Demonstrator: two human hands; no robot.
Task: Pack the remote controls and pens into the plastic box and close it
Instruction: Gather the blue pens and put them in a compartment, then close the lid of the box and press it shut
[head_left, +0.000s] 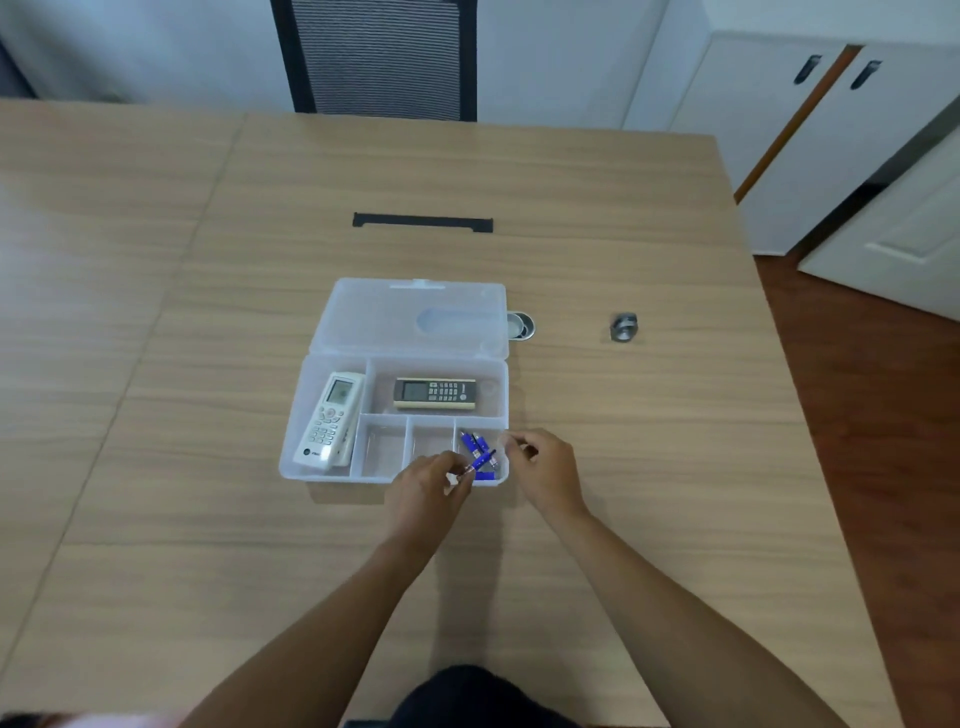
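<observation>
We see the clear plastic box (332, 470) open at frame centre on the wooden table (649, 467): white remote control (329, 420) in its left compartment, dark remote control (434, 393) upper right, blue pens (475, 447) lower right. Our left hand (423, 491) pinches one blue pen (480, 461); our right hand (543, 467) has its grip narrow, seemingly empty.

Plastic box (332, 332): showing translucent white
Long remote (329, 420): looking white, grey buttons
Short remote (434, 397): showing dark face, beige edge
Pens (479, 453): gleaming blue
Table (623, 467): showing light wood grain
</observation>
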